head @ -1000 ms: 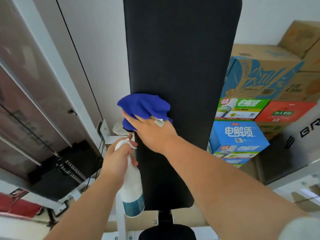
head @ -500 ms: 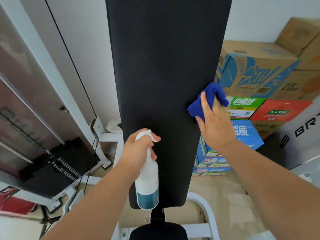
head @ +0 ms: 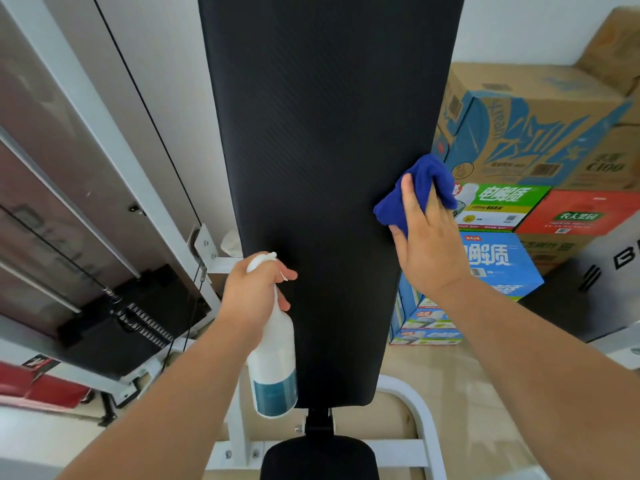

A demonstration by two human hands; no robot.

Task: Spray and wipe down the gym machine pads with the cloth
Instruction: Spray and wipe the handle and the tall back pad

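A long black back pad [head: 322, 168] of the gym machine runs up the middle of the head view, tilted away from me. My right hand [head: 429, 247] presses a bunched blue cloth [head: 424, 188] against the pad's right edge. My left hand [head: 254, 292] grips the neck of a white spray bottle [head: 273, 362] with a teal band, held in front of the pad's lower left part. A smaller black seat pad [head: 318, 459] shows at the bottom.
The white machine frame [head: 420, 427] curves under the pad. A weight stack with cables [head: 114, 313] stands to the left. Stacked cardboard and drink boxes [head: 519, 140] crowd the right side by the wall. Beige floor [head: 460, 393] lies below.
My right hand swept the cloth from the pad's left edge across to its right edge. The left hand with the bottle shifted slightly right along the pad's lower part.
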